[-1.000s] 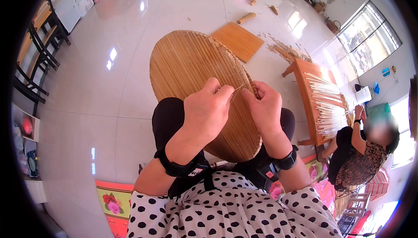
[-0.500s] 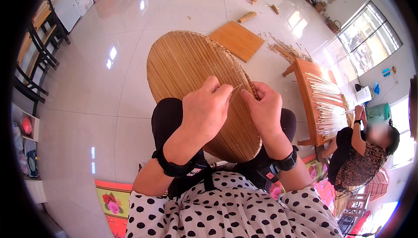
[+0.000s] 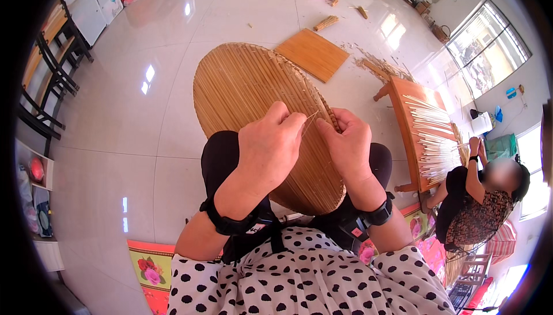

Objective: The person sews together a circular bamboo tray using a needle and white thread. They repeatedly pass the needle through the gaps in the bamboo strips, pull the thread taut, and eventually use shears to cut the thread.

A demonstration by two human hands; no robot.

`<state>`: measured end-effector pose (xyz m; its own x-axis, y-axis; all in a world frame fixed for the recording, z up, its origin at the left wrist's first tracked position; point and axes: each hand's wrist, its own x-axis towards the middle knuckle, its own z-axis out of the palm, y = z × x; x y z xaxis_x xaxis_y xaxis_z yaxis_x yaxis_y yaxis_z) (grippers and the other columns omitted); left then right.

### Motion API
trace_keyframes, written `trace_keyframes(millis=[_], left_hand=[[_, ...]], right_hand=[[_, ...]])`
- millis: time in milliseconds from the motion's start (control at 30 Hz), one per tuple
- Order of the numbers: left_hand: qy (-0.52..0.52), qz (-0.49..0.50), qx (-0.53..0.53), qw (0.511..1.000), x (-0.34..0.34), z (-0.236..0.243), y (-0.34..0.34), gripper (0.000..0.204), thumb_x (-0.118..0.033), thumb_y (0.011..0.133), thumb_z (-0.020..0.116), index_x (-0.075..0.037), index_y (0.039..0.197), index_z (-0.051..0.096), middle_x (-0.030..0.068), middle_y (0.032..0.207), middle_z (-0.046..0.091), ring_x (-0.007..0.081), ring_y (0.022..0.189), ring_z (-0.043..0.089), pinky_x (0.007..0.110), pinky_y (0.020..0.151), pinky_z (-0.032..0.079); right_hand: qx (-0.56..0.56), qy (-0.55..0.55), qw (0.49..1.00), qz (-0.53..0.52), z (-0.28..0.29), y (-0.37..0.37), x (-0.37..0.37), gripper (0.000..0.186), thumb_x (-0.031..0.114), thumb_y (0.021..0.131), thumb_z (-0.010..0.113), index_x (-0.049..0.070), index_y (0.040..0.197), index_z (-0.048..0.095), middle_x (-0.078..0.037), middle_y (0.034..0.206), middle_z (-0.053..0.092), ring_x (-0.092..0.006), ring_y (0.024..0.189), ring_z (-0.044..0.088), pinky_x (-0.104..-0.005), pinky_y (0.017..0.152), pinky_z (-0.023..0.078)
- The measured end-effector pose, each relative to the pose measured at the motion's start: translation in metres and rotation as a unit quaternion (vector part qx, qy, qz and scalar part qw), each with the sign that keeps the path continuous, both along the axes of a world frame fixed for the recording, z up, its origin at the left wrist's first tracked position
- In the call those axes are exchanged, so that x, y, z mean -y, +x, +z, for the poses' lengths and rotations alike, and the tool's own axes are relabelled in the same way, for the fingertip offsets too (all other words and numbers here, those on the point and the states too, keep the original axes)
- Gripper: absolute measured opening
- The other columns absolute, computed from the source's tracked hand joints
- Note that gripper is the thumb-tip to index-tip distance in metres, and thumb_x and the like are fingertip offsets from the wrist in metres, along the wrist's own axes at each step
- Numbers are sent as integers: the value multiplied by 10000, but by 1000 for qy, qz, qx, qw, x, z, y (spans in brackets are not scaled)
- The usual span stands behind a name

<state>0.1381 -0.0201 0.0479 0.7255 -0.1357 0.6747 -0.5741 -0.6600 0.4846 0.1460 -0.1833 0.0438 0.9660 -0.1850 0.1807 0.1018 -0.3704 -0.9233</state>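
A large oval mat of straight tan stalks (image 3: 242, 84), with a stitched, braided edge on its right side, leans tilted across my knees. My left hand (image 3: 268, 151) is closed above the middle of it, fingers pinched on a thin pale strand (image 3: 311, 115) that reaches toward the right rim. Whether a needle is in those fingers is too small to tell. My right hand (image 3: 350, 142) grips the mat's right edge, the thumb on top and the other fingers curled round the rim, partly hidden.
To the right, a person (image 3: 478, 205) sits by a low wooden table (image 3: 399, 125) spread with pale stalks (image 3: 435, 142). A wooden board (image 3: 314, 55), stalk bundles (image 3: 326, 23) and scraps (image 3: 383, 67) lie on the tiled floor. Black-framed chairs (image 3: 55, 64) stand at the left.
My left hand has shifted very slightly left, with the strand still at its fingertips. My right hand keeps its hold on the mat's edge.
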Motion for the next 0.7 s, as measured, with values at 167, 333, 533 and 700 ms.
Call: trace_keyframes(millis=[167, 333, 533, 700], left_hand=[[-1, 3, 2, 1000, -1, 2, -1, 110, -38, 783, 715, -88, 866, 663, 46, 711, 509, 232, 576, 580, 339, 487, 448], [8, 2, 3, 1000, -3, 3, -1, 112, -36, 784, 712, -85, 872, 663, 44, 720, 510, 233, 577, 580, 339, 488, 449], [93, 23, -4, 995, -9, 18, -7, 115, -20, 771, 686, -72, 870, 657, 42, 754, 514, 237, 578, 578, 345, 483, 443], [136, 44, -6, 990, -21, 22, -11, 117, 0, 759, 667, -67, 852, 643, 50, 755, 510, 246, 577, 573, 347, 481, 438]], right_hand=[[-12, 7, 1000, 1, 3, -1, -3, 280, 77, 815, 718, -88, 1031, 650, -134, 855, 712, -118, 763, 654, -260, 703, 516], [-9, 12, 1000, -2, 1, 0, -3, 275, 85, 814, 720, -87, 1019, 655, -134, 855, 713, -126, 759, 656, -263, 706, 517], [10, -36, 999, -14, 2, -3, -13, 264, 110, 793, 729, -49, 997, 673, -133, 819, 708, -149, 722, 662, -286, 675, 517], [15, -91, 996, -6, 10, -10, -32, 232, 103, 789, 718, -18, 983, 681, -162, 782, 692, -223, 677, 675, -307, 642, 519]])
